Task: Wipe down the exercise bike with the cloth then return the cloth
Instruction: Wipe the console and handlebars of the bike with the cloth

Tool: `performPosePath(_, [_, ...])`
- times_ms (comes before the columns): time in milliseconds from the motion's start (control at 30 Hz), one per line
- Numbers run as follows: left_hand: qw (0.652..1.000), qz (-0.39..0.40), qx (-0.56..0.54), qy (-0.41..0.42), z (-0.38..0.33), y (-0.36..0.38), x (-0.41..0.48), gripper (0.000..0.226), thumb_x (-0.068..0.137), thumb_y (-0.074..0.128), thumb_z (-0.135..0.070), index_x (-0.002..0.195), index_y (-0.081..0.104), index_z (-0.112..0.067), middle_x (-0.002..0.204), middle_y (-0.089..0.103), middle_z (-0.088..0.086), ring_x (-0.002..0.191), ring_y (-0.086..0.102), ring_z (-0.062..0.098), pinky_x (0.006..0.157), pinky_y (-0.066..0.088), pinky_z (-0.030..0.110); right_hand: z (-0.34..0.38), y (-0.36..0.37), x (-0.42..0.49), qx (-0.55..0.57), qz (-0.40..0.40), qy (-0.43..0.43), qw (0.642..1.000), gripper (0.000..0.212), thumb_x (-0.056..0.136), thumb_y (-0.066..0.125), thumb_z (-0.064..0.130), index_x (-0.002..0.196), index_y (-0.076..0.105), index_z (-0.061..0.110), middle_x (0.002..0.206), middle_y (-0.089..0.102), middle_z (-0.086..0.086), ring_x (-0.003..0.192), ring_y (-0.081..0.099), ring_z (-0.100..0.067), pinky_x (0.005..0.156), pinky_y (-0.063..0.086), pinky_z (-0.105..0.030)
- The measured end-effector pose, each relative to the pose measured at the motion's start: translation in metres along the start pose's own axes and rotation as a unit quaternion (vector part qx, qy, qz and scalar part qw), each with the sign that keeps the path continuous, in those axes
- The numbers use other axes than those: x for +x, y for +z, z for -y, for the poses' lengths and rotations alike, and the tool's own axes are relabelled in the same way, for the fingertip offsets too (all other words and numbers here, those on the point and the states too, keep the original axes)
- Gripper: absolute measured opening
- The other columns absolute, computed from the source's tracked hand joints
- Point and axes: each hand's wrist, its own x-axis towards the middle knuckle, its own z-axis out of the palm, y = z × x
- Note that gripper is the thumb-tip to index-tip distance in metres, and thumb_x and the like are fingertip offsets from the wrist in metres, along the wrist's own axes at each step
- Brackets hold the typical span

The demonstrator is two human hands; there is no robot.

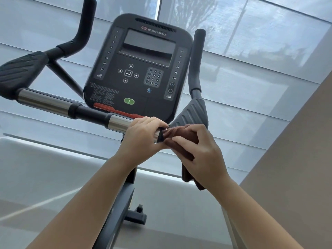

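Observation:
The exercise bike's black console (142, 67) fills the upper middle of the head view, with the handlebar (53, 103) running across below it in chrome and black sections. My left hand (142, 139) grips the chrome part of the handlebar just under the console. Right beside it, my right hand (199, 151) holds a brown cloth (181, 135) wrapped against the bar at the base of the right elbow pad (192, 114). A tail of the cloth hangs down below my right palm.
Black upright grips rise at the left (84, 24) and right (197, 60) of the console. The bike's frame post (124, 203) drops between my forearms. Windows with grey roller blinds (260, 60) stand behind, and a beige wall (296, 159) is at the right.

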Motion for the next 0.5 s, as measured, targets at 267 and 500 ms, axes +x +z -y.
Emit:
performPosePath(267, [0.999, -0.015, -0.012, -0.041, -0.002, 0.001, 0.0, 0.044, 0.057, 0.083, -0.032, 0.093, 0.063, -0.016, 0.094, 0.066, -0.002, 0.091, 0.053, 0.02, 0.078, 0.028, 0.023, -0.013, -0.002, 0.027, 0.002, -0.012, 0.081, 0.997, 0.023, 0.084, 0.062, 0.034, 0.1, 0.072, 0.02, 0.1, 0.053, -0.009, 0.087, 0.053, -0.024, 0.075, 0.046, -0.03])
performPosePath(500, [0.999, -0.018, -0.01, -0.04, -0.002, 0.003, 0.001, 0.043, 0.056, 0.083, -0.032, 0.091, 0.064, -0.016, 0.093, 0.066, -0.003, 0.091, 0.055, 0.02, 0.079, 0.029, 0.024, -0.039, -0.005, 0.053, -0.004, 0.005, 0.097, 0.995, 0.022, 0.083, 0.063, 0.034, 0.101, 0.071, 0.023, 0.1, 0.053, -0.008, 0.092, 0.054, -0.026, 0.075, 0.048, -0.038])
